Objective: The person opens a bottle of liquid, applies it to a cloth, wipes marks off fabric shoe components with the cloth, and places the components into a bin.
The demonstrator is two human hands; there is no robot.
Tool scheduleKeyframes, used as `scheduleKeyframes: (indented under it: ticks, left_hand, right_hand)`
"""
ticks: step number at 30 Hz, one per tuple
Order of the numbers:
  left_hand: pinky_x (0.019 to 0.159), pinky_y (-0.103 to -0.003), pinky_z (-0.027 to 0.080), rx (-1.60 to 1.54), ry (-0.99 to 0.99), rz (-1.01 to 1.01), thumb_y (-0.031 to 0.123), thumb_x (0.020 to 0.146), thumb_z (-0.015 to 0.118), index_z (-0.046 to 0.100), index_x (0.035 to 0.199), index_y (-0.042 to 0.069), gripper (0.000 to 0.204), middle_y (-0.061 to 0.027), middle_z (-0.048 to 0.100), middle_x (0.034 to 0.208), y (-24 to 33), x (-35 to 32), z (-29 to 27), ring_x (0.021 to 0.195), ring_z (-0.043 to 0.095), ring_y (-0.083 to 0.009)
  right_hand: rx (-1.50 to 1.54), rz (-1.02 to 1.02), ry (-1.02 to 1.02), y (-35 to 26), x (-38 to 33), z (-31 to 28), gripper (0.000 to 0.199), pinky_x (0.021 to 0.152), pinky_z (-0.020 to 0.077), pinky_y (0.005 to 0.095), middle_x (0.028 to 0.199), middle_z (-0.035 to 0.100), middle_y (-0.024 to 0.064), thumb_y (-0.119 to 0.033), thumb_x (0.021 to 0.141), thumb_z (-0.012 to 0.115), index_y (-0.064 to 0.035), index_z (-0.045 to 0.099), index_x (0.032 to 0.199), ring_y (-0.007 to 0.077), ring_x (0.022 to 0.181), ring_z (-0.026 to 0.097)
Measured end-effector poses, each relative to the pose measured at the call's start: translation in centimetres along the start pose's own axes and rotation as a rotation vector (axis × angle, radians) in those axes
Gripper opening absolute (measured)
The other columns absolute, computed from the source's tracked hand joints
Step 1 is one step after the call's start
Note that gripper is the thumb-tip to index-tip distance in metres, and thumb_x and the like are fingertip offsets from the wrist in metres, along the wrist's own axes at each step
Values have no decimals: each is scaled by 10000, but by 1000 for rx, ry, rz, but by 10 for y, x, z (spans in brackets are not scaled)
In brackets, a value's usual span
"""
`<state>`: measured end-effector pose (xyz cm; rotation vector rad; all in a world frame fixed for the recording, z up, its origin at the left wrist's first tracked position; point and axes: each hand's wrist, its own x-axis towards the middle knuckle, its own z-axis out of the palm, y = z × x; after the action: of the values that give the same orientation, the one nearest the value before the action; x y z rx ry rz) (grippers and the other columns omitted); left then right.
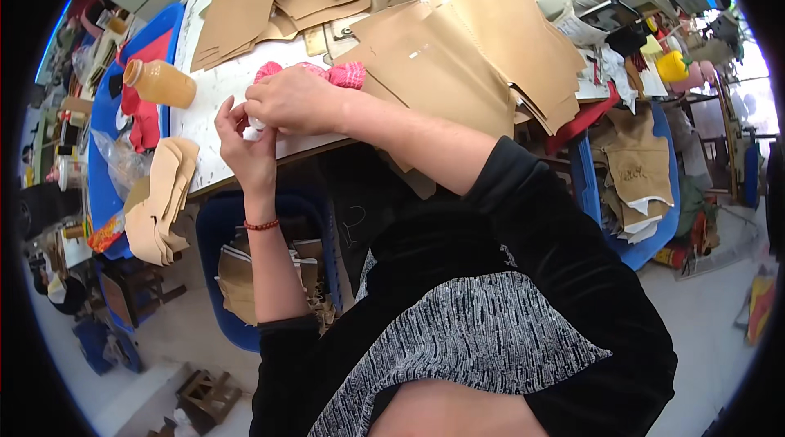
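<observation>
"what could go wrong?"

"the white bit point(256, 123) is between the left hand point(252, 155) and the right hand point(290, 102), near the front edge of the table point(204, 122). if they slip, it could fall."

"do they pinch it?"

"both bend in close, but i can't tell."

"any room?"

"some, between the left hand and the jar point(166, 84). the right arm point(417, 138) hangs over brown sheets point(446, 61)."

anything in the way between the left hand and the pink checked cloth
Yes: the right hand lies between the left hand and the pink checked cloth, hiding part of the cloth in this view.
</observation>
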<state>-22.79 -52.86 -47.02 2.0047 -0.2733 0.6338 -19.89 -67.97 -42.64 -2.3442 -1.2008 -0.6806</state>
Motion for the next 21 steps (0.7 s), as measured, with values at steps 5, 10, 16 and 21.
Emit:
scheduleKeyframes:
  ticks: [5, 10, 16, 21]
  left_hand:
    - [805, -300, 498, 24, 7, -84, 11, 706, 767, 463, 1246, 7, 621, -114, 626, 997, -19, 0, -11, 862, 606, -169]
    - [762, -252, 503, -39, 57, -181, -46, 741, 720, 400, 1248, -60, 599, -134, 589, 1055, -28, 4, -11, 902, 593, -173]
    - [810, -280, 503, 117, 112, -166, -24, 735, 736, 415, 1240, -52, 600, -145, 598, 1067, -31, 5, -8, 937, 603, -189]
    - [843, -289, 491, 230, 127, -198, -2, 722, 757, 425, 1235, -52, 613, -149, 606, 1066, -24, 7, -6, 941, 606, -198]
  right_hand:
    - [-16, 74, 76, -14, -4, -11, 180, 613, 516, 347, 792, 573, 71, -110, 651, 674, -43, 575, 786, 235, 759, 629]
    - [-30, 279, 170, -28, -27, -41, 144, 580, 498, 359, 786, 567, 113, -75, 671, 646, -26, 553, 768, 278, 692, 614]
    - [200, 445, 326, -31, -69, -65, 86, 569, 478, 383, 782, 600, 117, -56, 754, 630, -26, 561, 797, 299, 661, 611]
    - [316, 541, 367, -29, -87, -78, 123, 580, 472, 378, 761, 612, 118, -50, 762, 675, -24, 567, 815, 297, 672, 614]
